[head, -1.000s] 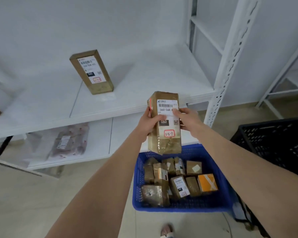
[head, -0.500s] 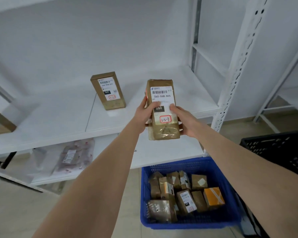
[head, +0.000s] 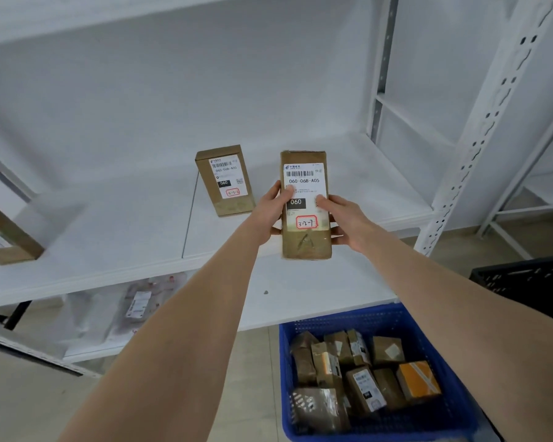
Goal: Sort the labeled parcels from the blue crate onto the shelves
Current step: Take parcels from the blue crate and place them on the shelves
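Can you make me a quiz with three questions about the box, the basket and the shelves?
1. Where is the parcel with the big label?
A. in the crate
B. in both hands
C. on the floor

2. What colour is the crate of parcels?
A. blue
B. red
C. green

3. How does the parcel on the shelf stand?
A. lying flat
B. hanging
C. upright

Answers: 1 B, the left hand and right hand grip its sides. 2 A, its walls are blue. 3 C, it stands on end on the shelf.
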### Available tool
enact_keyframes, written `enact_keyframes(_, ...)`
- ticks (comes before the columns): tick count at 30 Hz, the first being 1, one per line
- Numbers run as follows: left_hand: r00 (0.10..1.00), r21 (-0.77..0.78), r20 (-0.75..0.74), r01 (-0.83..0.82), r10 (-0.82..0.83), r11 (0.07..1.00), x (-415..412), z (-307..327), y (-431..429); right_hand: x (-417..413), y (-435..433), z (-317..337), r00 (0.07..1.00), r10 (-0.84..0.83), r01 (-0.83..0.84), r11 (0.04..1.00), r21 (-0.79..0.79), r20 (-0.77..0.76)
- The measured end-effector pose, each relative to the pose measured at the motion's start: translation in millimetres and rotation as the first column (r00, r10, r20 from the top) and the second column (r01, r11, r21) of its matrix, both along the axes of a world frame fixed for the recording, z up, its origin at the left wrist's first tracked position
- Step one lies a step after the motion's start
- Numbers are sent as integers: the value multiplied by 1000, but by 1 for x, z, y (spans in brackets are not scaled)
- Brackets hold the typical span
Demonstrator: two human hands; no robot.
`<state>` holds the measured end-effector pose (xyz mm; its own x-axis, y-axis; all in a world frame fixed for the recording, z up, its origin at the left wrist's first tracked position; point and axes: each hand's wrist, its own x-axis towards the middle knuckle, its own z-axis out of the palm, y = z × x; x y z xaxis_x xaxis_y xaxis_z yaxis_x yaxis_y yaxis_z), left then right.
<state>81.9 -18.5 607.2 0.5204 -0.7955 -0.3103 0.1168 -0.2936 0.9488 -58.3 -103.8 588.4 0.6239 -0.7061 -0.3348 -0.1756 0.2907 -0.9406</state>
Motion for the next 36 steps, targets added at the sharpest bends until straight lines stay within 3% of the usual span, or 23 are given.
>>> enact_keyframes(9, 997, -23, 73, 17, -15, 1000, 56, 42, 24, 48, 16, 39, 996, -35, 41, 996, -80, 80)
enact_keyframes(12, 986, -43, 164, 50, -42, 998, 61, 74, 34, 59, 26, 66, 991, -13, 33, 988, -149, 132)
enact_keyframes(24, 913, -272, 380, -44, 149, 961, 42, 200, 90, 56, 61, 185, 954, 80, 39, 922, -385, 289)
enact_keyframes(36, 867, -488, 436, 1, 242, 873, 2, 297, 117, 34, 76, 285, 892, 95, 190, 809, -556, 443)
